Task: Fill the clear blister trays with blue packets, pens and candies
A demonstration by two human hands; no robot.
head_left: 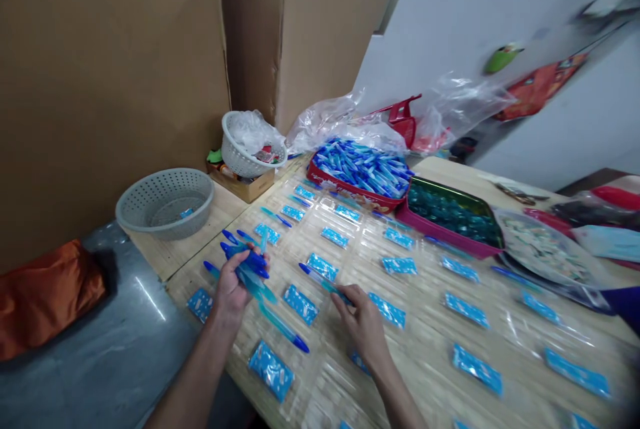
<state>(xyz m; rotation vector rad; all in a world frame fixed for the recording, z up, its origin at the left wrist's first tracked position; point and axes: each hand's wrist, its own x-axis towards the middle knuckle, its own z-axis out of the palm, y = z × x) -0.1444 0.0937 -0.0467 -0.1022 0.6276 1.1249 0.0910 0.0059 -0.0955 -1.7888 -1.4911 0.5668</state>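
Observation:
My left hand [231,287] is closed around a bunch of blue pens [249,262], their caps fanning out above the fingers. My right hand [363,323] pinches a single blue pen [320,278] and holds it low over the clear plastic packaging trays [425,329] that cover the wooden table. Several small blue packets [301,303] lie in the tray pockets. One more blue pen [283,328] lies on the trays between my hands.
A red tin of blue pens [361,169] and a pink tin of dark teal pieces [453,213] stand at the back. A grey colander [165,201] and a white basket [249,145] sit left, before cardboard walls. Plastic bags lie behind; an orange cloth [45,295] lies far left.

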